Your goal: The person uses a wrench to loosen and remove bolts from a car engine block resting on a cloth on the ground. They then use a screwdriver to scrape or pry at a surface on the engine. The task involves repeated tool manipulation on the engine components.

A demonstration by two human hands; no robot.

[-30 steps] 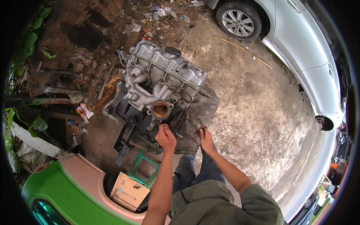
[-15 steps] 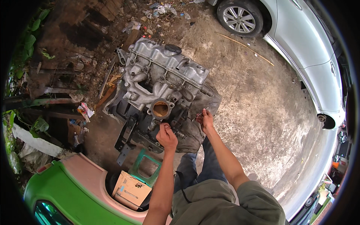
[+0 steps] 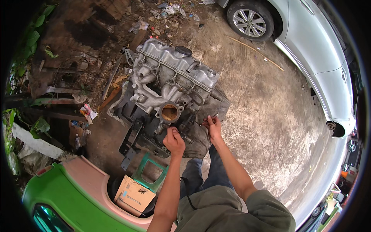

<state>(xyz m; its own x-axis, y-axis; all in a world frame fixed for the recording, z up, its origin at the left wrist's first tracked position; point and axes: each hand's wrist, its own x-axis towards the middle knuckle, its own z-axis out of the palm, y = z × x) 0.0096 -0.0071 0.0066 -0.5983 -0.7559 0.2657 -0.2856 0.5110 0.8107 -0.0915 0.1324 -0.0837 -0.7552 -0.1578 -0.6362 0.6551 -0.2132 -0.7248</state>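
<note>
A grey metal engine [image 3: 174, 73] stands on the ground in front of me, its ribbed valve cover along the far side. On its near side, the round intake opening [image 3: 169, 111] shows a brownish inside. My left hand [image 3: 174, 141] is closed just below that opening, its fingertips against the engine's lower parts; whatever they grip is hidden. To the right, my right hand [image 3: 213, 127] is pinched closed beside the engine's near right end. A small, thin thing shows at its fingers, too small to name.
Close by on the left are a green stool [image 3: 150, 174], a cardboard box [image 3: 133, 196] with a thin tool on it, and a green and pink car body [image 3: 73, 189]. A silver car [image 3: 309, 46] stands at the far right. Wood scraps and litter [image 3: 172, 9] lie beyond the engine.
The view has shifted slightly, so the engine sits a little farther right in it. Both hands stay closed at nearly the same places; the right hand's fingers have turned a little.
</note>
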